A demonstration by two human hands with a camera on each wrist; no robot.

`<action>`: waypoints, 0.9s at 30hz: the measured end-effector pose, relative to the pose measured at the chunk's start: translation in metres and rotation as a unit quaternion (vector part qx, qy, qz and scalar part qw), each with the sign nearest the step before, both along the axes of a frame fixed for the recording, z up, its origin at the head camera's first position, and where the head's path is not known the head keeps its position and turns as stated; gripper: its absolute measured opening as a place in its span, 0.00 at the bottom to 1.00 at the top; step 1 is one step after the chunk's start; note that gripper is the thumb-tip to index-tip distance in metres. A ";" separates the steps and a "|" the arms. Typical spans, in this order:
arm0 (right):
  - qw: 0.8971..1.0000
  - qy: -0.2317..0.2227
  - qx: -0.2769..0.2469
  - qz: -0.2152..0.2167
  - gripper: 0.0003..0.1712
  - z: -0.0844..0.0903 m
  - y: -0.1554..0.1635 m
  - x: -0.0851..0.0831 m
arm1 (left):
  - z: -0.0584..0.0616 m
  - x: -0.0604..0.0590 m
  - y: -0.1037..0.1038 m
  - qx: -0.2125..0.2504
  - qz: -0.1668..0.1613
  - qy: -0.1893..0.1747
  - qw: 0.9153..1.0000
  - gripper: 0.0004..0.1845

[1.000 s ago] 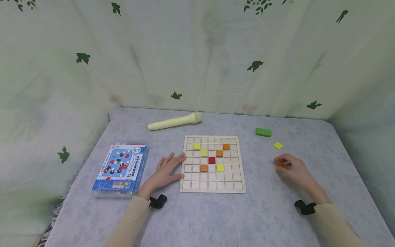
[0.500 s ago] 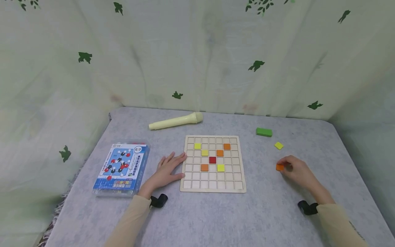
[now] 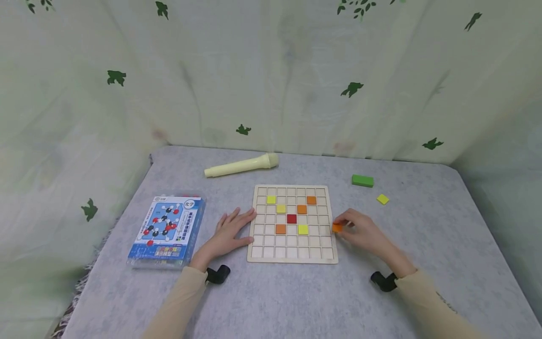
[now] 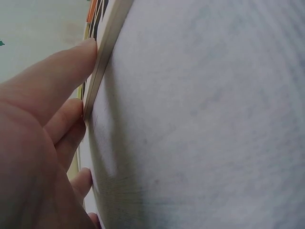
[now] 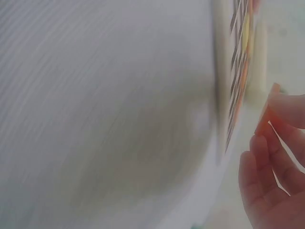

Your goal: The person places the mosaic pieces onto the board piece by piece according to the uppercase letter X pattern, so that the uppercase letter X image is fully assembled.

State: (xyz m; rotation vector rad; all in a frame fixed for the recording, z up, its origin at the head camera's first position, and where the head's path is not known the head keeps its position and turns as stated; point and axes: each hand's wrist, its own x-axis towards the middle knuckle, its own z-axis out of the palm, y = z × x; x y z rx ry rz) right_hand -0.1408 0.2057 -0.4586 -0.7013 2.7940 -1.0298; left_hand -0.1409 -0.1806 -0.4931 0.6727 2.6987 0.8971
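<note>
A wooden grid board (image 3: 292, 258) lies mid-table with yellow, orange and one red tile (image 3: 291, 219) set in its cells. My left hand (image 3: 230, 231) lies flat on the cloth, fingers straight against the board's left edge (image 4: 102, 62). At the board's right edge, my right hand (image 3: 357, 230) pinches an orange tile (image 3: 337, 228) between thumb and fingertips; the same orange tile (image 5: 263, 117) shows in the right wrist view, which is blurred.
A loose yellow tile (image 3: 383, 199) and a green block (image 3: 362, 181) lie at the back right. A pale yellow cylinder (image 3: 241, 166) lies behind the board. A blue box with a molecule picture (image 3: 167, 230) sits at the left. Leaf-print curtains enclose the table.
My right hand has carried the orange tile leftward from the right part of the table to the board's right edge. The left hand has stayed put.
</note>
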 end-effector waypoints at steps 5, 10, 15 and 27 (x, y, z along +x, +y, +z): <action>0.999 -0.008 -0.007 0.048 0.13 0.001 -0.049 0.000 | 0.000 -0.001 0.000 0.001 0.000 0.005 1.000 0.36; 0.996 -0.018 0.003 0.088 0.11 -0.001 -0.095 -0.001 | 0.001 -0.001 0.001 -0.005 0.000 0.005 1.000 0.36; 0.991 -0.003 0.023 0.132 0.11 -0.002 -0.132 -0.002 | 0.002 -0.001 0.001 -0.002 0.001 0.006 1.000 0.36; 0.988 0.026 0.073 0.131 0.10 -0.009 -0.158 0.001 | 0.004 0.000 0.001 0.002 0.000 0.003 1.000 0.36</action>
